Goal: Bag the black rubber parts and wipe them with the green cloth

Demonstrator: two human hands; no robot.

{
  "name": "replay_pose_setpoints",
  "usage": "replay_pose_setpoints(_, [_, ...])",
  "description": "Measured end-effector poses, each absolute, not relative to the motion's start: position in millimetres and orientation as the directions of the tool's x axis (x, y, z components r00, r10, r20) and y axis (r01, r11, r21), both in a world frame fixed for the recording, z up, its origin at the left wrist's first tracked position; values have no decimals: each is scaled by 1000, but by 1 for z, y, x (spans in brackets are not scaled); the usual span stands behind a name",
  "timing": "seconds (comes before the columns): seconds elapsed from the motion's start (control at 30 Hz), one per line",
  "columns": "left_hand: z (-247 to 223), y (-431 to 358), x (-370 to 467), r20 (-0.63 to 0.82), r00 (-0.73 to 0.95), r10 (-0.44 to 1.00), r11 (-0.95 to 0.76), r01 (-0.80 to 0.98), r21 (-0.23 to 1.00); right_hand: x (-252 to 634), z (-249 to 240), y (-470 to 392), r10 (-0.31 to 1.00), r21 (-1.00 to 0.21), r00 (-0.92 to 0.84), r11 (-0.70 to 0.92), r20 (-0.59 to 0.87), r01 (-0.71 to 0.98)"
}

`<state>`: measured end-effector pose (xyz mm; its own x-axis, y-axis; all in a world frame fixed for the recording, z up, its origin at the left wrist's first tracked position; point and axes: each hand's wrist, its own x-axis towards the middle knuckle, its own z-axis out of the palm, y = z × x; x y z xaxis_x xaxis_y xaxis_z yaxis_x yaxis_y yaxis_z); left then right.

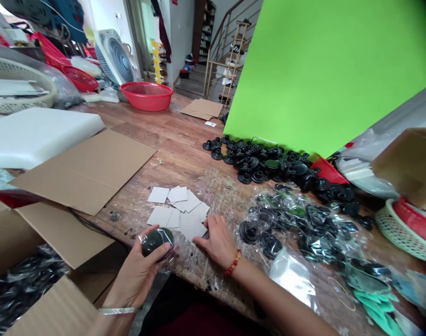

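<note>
My left hand is wrapped round a round black part in clear plastic, near the table's front edge. Beside it, my right hand reaches down to the right edge of several spread white cards; its fingers are bent, and whatever lies under the fingertips is too hidden to name. Right of my right hand, black parts in clear bags lie in a heap. Behind them is a pile of unwrapped black parts.
An open cardboard box with bagged black parts stands at the lower left. A red basin and a fan are at the back. A green board rises behind the pile. Green cloth and a white basket lie right.
</note>
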<state>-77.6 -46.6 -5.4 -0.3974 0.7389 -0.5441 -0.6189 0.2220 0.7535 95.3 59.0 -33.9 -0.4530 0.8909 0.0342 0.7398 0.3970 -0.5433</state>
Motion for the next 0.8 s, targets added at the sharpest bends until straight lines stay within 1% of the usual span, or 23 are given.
replay_pose_setpoints(0.07, [-5,-48,-78,-526,-419,740,160,-650,743,95,-28,64,916,-687,-399,270,-32,675])
replay_pose_setpoints(0.13, [-3,-48,-78,-521,-439,732,81,-704,705,95,-16,67,921,-857,-376,113,-99,503])
replay_pose_setpoints(0.17, [-2,-48,-77,-525,-430,734,48,-738,673,94,-9,68,905,-918,-400,30,-144,397])
replay_pose_setpoints(0.2, [-1,-48,-77,-529,-409,744,27,-772,635,91,-2,66,875,-951,-446,-50,-190,306])
replay_pose_setpoints(0.23, [-1,-48,-76,-530,-378,759,22,-799,601,87,4,64,832,-962,-506,-108,-226,252])
replay_pose_setpoints(0.27, [-1,-47,-75,-526,-344,778,34,-812,582,82,8,60,791,-962,-563,-118,-240,244])
replay_pose_setpoints(0.3, [-2,-48,-74,-519,-314,795,61,-810,583,76,10,57,763,-961,-608,-60,-219,271])
replay_pose_setpoints(0.33, [-4,-48,-74,-512,-299,805,88,-794,602,69,10,55,748,-949,-643,56,-165,309])
replay_pose_setpoints(0.4, [-8,-49,-73,-507,-312,804,128,-741,659,55,9,58,726,-879,-687,306,-33,365])
replay_pose_setpoints(0.43, [-10,-50,-74,-507,-325,798,139,-720,680,48,7,63,719,-842,-695,381,11,381])
replay_pose_setpoints(0.47, [-12,-50,-75,-511,-334,792,145,-710,689,42,7,69,726,-818,-687,415,35,397])
replay_pose_setpoints(0.57, [-12,-53,-78,-544,-329,772,170,-718,675,33,10,91,785,-766,-614,445,83,464])
replay_pose_setpoints(0.63, [-9,-54,-80,-577,-322,750,191,-731,655,38,16,97,773,-715,-616,517,154,470])
replay_pose_setpoints(0.73, [-6,-52,-81,-630,-297,717,235,-748,621,67,24,94,708,-620,-669,634,225,462])
replay_pose_setpoints(0.8, [-6,-50,-81,-648,-281,708,266,-743,614,101,27,90,725,-526,-648,655,233,543])
